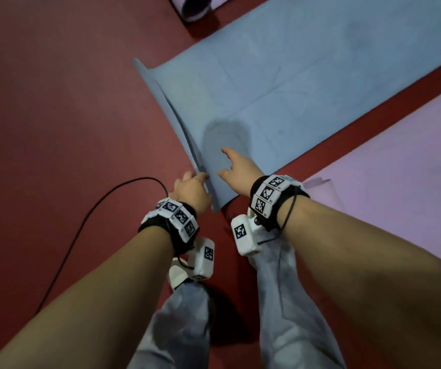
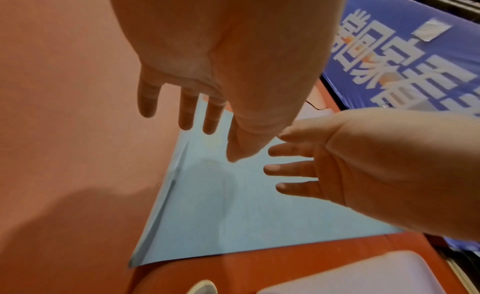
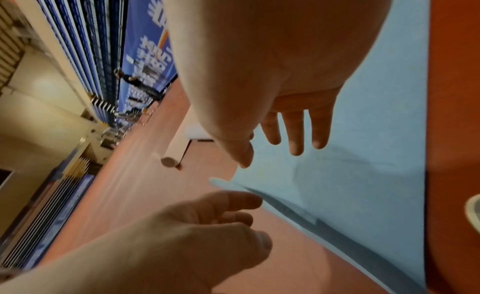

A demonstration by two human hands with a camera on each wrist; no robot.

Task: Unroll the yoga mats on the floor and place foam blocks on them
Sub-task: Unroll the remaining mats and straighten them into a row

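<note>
Both hands — left hand point(image 1: 190, 191), right hand point(image 1: 236, 166) — open, holding nothing, over the blue mat point(image 1: 294, 83). Its end curls up. One purple roll point(image 1: 195, 6) left — no blocks seen.

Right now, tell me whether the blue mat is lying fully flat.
Not fully. The blue mat is spread on the red floor, but its near short end curls up by the left hand; both hands are open.

Matt blue foam mat point(image 1: 280, 83) with a faintly textured surface, on a smooth matt red floor point(image 1: 54, 102); a matt lilac mat point(image 1: 400, 169); grey cloth trousers point(image 1: 280, 302).
</note>
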